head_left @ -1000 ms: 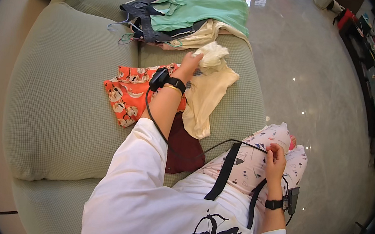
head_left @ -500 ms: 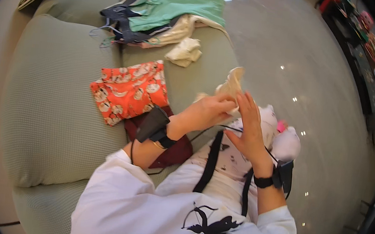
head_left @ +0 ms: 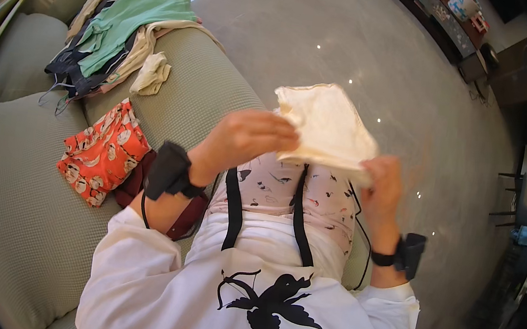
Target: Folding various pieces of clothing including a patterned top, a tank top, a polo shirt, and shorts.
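Observation:
A small cream cloth (head_left: 327,126) is stretched out in the air above my knees, its weave thin and its edges hemmed. My left hand (head_left: 247,135) pinches its left side, fingertips partly behind the fabric. At the lower right corner, my right hand (head_left: 383,184) grips the cloth in closed fingers, slightly blurred. Left of me on the sofa lies a folded orange-red garment with a pale figure print (head_left: 107,155). Under it a dark red cloth (head_left: 188,218) sticks out. A crumpled cream cloth (head_left: 151,74) rests farther off by the clothes pile.
The green sofa (head_left: 18,180) supports a heap of clothes topped by a mint-green garment (head_left: 140,14), with hanger hooks poking out. Shiny grey floor (head_left: 278,41) spreads ahead and to the right. A dark cabinet (head_left: 446,19) stands far right, with a chair (head_left: 519,202) nearer.
The bunched cream cloth is now spread flat between my hands, which have moved apart. My view has turned to the right, so the sofa items appear farther left.

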The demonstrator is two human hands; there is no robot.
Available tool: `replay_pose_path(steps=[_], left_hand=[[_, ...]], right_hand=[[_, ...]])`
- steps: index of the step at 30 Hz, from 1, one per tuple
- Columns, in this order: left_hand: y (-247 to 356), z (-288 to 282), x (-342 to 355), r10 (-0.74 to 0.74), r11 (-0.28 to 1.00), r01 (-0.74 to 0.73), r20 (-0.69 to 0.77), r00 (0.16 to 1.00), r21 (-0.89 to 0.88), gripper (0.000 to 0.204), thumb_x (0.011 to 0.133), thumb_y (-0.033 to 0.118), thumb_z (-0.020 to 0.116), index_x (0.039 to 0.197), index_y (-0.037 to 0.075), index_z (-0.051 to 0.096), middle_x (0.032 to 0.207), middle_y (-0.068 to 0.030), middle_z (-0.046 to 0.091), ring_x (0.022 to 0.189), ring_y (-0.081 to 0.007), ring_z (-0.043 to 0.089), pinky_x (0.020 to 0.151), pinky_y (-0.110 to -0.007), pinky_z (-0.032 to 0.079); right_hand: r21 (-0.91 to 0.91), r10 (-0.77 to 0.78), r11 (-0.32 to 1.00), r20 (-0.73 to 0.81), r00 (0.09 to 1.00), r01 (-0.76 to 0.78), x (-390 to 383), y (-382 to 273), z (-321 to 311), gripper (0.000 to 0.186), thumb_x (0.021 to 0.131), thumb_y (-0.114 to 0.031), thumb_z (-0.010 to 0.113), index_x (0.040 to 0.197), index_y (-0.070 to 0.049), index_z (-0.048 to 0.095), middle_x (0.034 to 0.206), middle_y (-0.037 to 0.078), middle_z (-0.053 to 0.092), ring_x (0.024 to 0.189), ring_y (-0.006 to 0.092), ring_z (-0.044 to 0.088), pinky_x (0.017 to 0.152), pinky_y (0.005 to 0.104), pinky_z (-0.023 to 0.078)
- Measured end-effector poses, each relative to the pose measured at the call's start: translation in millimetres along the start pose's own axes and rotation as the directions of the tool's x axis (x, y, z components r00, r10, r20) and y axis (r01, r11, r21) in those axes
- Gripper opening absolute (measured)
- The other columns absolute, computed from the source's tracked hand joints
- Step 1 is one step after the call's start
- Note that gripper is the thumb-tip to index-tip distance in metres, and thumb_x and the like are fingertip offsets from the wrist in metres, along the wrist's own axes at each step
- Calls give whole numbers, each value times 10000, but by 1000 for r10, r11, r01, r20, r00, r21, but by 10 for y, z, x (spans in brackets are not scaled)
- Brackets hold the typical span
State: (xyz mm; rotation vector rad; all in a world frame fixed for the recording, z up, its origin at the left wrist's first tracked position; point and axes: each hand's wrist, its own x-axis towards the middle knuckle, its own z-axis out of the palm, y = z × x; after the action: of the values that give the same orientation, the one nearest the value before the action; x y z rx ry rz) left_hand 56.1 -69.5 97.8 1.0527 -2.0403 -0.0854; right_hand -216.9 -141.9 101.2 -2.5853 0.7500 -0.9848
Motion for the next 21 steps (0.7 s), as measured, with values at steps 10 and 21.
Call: replay_pose_path(steps=[10,21], left_hand=[[593,289,-1024,-457,890,417,340,822,187,363,608,24,594,969,43,569,1109,-98,539,1119,-284,452,904,-442,379],[514,1160,-532,-738,37,896,593,323,-442,192,872,150,547,897,-37,512,773,-79,589,653,-108,589,595,-219,496]], right_hand=[[154,204,954,297,933,-258,-1041,-297,660,316,560,96,559,845,-38,587,852,98,524,850,297,500,735,375,409],[193,589,679,434,682,-709,-833,-196,771,375,708,-126,643,1039,13,534,932,170,567,866,297,558,763,330,441]])
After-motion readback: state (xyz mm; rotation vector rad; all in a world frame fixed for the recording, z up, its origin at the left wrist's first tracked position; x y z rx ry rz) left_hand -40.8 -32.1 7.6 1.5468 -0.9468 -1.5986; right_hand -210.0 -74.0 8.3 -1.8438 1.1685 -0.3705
